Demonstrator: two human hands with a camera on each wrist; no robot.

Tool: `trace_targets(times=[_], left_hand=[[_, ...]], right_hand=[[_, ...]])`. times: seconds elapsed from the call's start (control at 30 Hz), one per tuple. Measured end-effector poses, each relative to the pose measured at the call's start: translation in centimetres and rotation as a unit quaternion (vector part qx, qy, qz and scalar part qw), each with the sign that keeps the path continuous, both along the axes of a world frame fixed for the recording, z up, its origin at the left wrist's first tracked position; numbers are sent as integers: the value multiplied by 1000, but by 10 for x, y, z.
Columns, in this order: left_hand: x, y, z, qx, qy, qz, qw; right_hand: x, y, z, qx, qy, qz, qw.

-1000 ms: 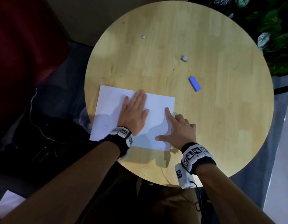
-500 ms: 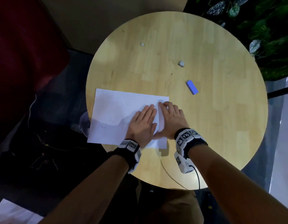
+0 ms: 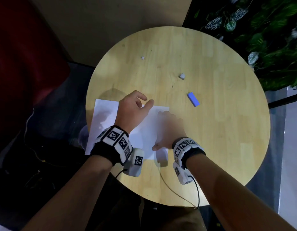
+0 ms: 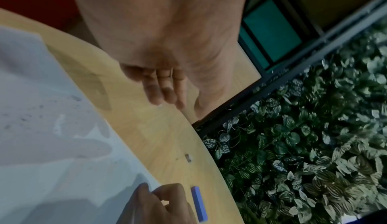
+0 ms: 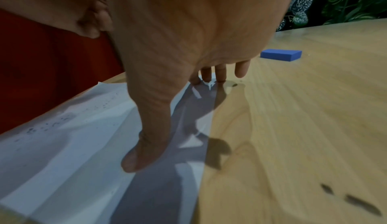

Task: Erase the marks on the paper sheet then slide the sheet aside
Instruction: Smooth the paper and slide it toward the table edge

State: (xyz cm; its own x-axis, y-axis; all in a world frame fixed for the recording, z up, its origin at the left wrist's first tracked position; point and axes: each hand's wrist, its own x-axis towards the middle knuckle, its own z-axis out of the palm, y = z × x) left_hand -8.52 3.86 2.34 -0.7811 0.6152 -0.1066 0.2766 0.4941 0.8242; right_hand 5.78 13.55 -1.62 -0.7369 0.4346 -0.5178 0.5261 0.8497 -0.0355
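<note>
Paper sheet (image 3: 104,120) lies flat at the left of the round wooden surface (image 3: 211,139) in the head view, its lower-left corner hanging past the rim. It looks thin, light and limp: it will slip easily over the smooth wood under flat pressure, and it will buckle or crease if shoved from one edge or pinched. Faint grey specks show on it in both wrist views, so I judge that the erasing may not be fully done; the blur makes this hard to tell.

Right hand (image 3: 169,129) rests at the sheet's right edge, fingers spread and fairly straight, holding nothing. In the right wrist view its fingertips (image 5: 206,77) touch down near the sheet's far right corner, and the thumb lies over the paper; whether it presses I cannot tell. Left hand (image 3: 132,112) hangs above the upper middle of the sheet, fingers loosely curled, empty and apart from the paper.

Blue eraser (image 3: 193,99) lies on bare wood to the right of the sheet, well clear of both hands. It is a small firm block, best pinched by its long sides. Two small grey scraps (image 3: 182,75) sit farther up the surface.

To slide the sheet, flat fingers or a palm pressed well inside its edges would serve best.
</note>
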Motion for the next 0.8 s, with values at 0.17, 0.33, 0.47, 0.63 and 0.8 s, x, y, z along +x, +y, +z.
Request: trace_targets(times=[0.17, 0.33, 0.47, 0.63, 0.8], left_hand=[[21, -7, -49, -220, 179, -273, 919], [45, -52, -97, -194, 220, -327, 898], [22, -77, -108, -244, 247, -115, 931], [51, -48, -98, -132, 242, -264, 925], [29, -66, -105, -210, 263, -182, 924]], right_hand=[[-1, 0, 0, -8, 3, -3, 1000], [4, 1, 0, -16, 10, -15, 1000], [4, 1, 0, -22, 14, -22, 999], [1, 0, 1, -8, 9, -10, 1000], [5, 1, 0, -24, 13, -27, 999]])
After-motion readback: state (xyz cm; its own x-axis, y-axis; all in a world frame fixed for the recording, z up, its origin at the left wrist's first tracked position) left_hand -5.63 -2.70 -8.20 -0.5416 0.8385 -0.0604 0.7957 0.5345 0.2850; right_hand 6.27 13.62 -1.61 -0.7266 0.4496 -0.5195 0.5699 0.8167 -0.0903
